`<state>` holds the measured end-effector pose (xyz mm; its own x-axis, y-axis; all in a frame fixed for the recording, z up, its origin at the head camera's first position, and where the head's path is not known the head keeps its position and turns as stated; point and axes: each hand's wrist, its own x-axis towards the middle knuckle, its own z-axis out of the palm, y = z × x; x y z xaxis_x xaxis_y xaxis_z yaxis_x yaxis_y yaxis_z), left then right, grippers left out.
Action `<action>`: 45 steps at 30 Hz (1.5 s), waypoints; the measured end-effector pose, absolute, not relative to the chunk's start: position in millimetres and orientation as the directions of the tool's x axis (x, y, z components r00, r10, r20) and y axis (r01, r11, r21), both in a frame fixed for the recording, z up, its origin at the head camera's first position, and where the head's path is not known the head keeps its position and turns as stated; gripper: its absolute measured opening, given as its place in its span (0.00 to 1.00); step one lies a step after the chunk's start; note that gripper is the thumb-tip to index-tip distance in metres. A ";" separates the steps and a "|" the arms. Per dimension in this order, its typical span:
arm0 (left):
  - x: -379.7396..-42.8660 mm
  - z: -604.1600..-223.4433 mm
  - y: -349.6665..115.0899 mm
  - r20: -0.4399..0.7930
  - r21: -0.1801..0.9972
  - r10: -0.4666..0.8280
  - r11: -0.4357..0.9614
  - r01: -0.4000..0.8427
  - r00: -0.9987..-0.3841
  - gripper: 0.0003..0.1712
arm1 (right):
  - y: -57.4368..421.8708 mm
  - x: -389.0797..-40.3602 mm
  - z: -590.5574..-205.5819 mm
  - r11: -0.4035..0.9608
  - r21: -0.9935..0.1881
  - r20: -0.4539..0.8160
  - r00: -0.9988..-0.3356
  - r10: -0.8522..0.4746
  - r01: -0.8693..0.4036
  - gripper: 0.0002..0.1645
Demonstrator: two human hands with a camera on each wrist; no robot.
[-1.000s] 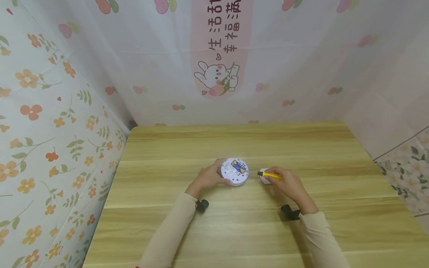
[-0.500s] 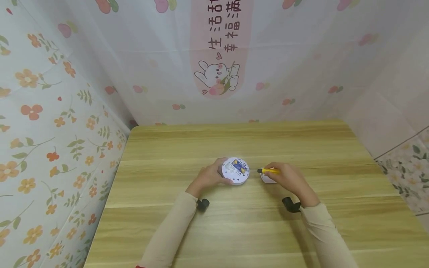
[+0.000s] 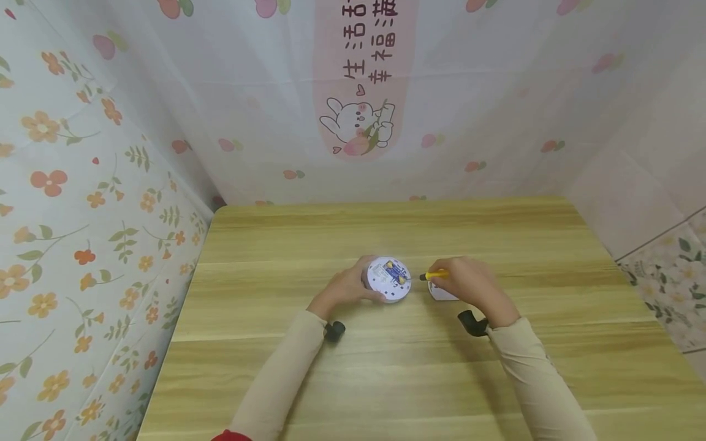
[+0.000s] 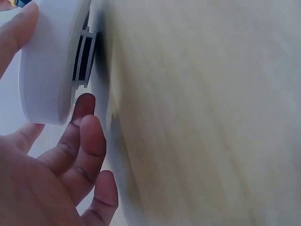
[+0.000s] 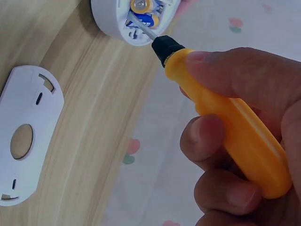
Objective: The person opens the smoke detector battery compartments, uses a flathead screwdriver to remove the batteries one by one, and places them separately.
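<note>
A round white smoke detector (image 3: 380, 283) is tilted up with its back showing, and its vented side (image 4: 85, 56) faces the table. My left hand (image 3: 347, 285) holds it by the rim from the left. Blue and yellow batteries (image 5: 146, 18) sit in its recess. In my right hand (image 3: 474, 282) I grip a screwdriver (image 5: 230, 127) with a yellow handle and black collar. Its metal shaft reaches into the recess, with the tip at the batteries; whether it touches them is hard to tell. Part of the handle is hidden by my fingers.
A flat white mounting bracket (image 5: 35, 117) with a round hole and slots lies on the wooden table (image 3: 386, 380), under and beside my right hand. Patterned curtains (image 3: 248, 110) stand behind and to the left of the table. Both wrists wear small black cameras.
My right hand has moved slightly up and left, and the screwdriver handle shows less past my fingers. The smoke detector has shifted a little up and right in my left hand.
</note>
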<state>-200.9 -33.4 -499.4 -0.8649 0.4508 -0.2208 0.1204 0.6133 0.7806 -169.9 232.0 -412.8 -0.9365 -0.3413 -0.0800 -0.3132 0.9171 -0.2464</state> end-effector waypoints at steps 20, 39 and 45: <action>-206.3 -492.8 -32.7 -0.248 0.850 0.549 0.519 0.093 -0.798 0.63 | 223.8 -171.8 -415.7 0.912 -0.248 -0.085 -0.930 -0.357 -0.327 0.11; -209.8 -494.0 -35.8 -0.277 0.823 0.557 0.558 0.105 -0.783 0.61 | 229.3 -169.4 -430.8 0.849 -0.422 -0.041 -0.928 -0.369 -0.319 0.10; -211.9 -496.5 -35.5 -0.273 0.821 0.549 0.561 0.105 -0.790 0.61 | 237.4 -167.6 -440.1 0.814 -0.502 -0.026 -0.936 -0.351 -0.291 0.10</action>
